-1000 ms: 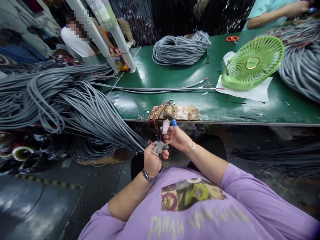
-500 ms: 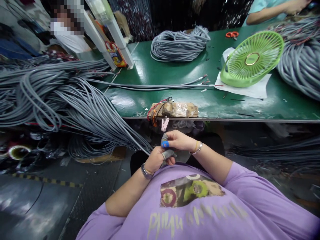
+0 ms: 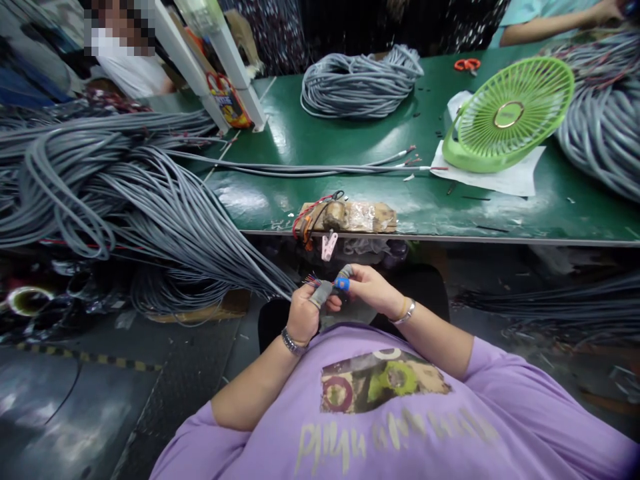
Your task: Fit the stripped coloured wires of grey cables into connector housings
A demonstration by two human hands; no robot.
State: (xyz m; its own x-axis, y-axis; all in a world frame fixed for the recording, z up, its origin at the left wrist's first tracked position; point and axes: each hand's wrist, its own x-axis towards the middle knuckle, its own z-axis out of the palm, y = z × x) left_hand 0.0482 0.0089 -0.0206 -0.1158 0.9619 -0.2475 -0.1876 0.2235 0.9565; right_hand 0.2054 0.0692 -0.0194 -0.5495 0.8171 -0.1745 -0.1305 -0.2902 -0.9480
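My left hand is closed, its thumb in a grey finger cover, on a small bunch of thin coloured wires. The wire ends fan out above the thumb. Right beside it, my right hand pinches with a grey-covered finger and a thumb wrapped in blue tape. What lies between those fingertips is mostly hidden. Both hands meet in front of my lap, below the table edge. A thick bundle of grey cables runs from the left down towards my left hand.
On the green table lie a coil of grey cable, several loose cable ends, orange-handled scissors and a green fan. A wooden block with a pink clip sits at the near edge. A co-worker's arm is at far right.
The coloured wires now show above my left thumb, where they were hidden before. My right hand has shifted slightly right, and my left hand has turned a little.
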